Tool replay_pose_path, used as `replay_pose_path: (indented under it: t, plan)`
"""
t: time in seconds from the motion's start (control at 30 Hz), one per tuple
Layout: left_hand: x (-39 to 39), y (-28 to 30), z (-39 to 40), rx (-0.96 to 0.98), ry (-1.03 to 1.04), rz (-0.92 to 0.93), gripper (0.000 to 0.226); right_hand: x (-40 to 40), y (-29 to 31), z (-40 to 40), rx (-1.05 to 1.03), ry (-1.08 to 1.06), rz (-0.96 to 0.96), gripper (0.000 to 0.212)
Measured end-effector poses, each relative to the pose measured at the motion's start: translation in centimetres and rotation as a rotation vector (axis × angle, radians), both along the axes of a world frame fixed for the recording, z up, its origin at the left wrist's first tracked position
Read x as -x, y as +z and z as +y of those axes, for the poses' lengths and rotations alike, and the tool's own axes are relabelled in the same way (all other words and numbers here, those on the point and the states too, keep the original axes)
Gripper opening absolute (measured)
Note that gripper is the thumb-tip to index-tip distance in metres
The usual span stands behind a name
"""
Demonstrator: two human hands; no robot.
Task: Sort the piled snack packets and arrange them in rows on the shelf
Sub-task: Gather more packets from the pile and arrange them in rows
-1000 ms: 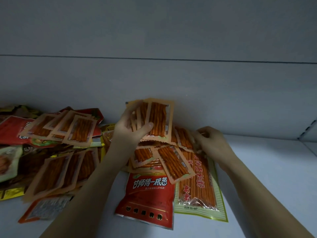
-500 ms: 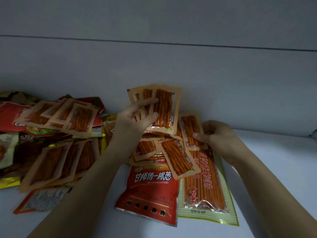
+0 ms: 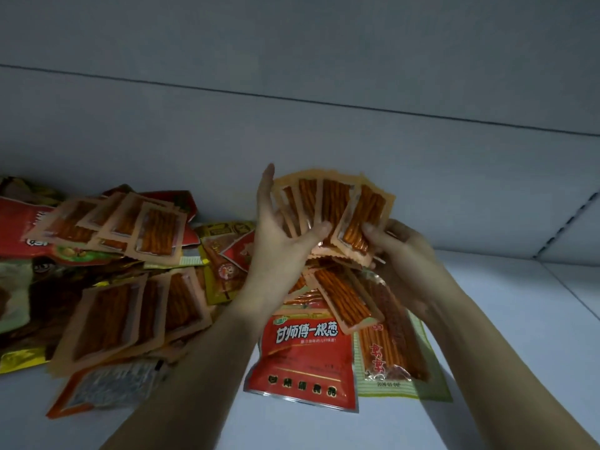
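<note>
On red packet (image 3: 303,349): "甘师傅一根葱"

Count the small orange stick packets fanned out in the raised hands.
4 show in the fan: three side by side above the left hand's thumb, and one at the right end pinched by the right hand. More may be hidden behind them.

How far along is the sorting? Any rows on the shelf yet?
Early stage. Done: no finished row shows on the shelf. In hand: the left hand holds a fan of small orange stick packets, and the right hand pinches another packet against it. Left: the mixed pile, the red bag and the green-edged bag lie unsorted.
</note>
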State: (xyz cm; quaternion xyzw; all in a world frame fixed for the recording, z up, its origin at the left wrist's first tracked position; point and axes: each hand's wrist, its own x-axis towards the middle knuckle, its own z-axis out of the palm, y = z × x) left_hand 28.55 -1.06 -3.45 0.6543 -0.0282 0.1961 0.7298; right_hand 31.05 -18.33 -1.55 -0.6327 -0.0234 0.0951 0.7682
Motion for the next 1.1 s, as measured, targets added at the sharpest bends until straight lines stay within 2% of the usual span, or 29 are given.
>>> replay_pose_path:
  t: [0.07,0.1,0.2,0.23,0.37,0.57,0.8,1.1]
  plan:
    - [-0.1,-0.3,-0.2,0.007,-0.028,0.054,0.109,1.0,0.2,0.2,0.106,-0.043,-0.033,0.027]
    - [-0.1,-0.4,-0.4,0.011,-0.045,0.069,0.103,1.5,0.4,0.0,0.148,-0.068,-0.052,0.026]
    - [0.6,-0.3,-2.0,0.063,-0.104,0.100,0.051,3.7,1.5,-1.7,0.227,-0.130,-0.102,0.024]
    - [0.9,-0.1,-3.1,0.100,-0.144,0.119,0.045,4.6,2.0,-2.7,0.263,-0.150,-0.120,0.024]
    - [2.3,1.3,-9.2,0.163,-0.360,0.145,0.046,8.0,3.2,-8.3,0.365,-0.265,-0.143,0.023]
    - [5.9,4.8,-19.8,0.207,-0.571,0.272,0.024,12.7,4.9,-17.3,0.337,-0.424,-0.106,0.027]
    - [12.7,6.4,-34.1,0.202,-0.632,0.318,0.025,20.3,6.5,-30.9,0.338,-0.539,-0.090,0.028]
    - [23.2,7.5,-54.9,0.366,-0.766,0.431,0.025,32.9,8.4,-51.0,0.428,-0.683,-0.044,0.026]
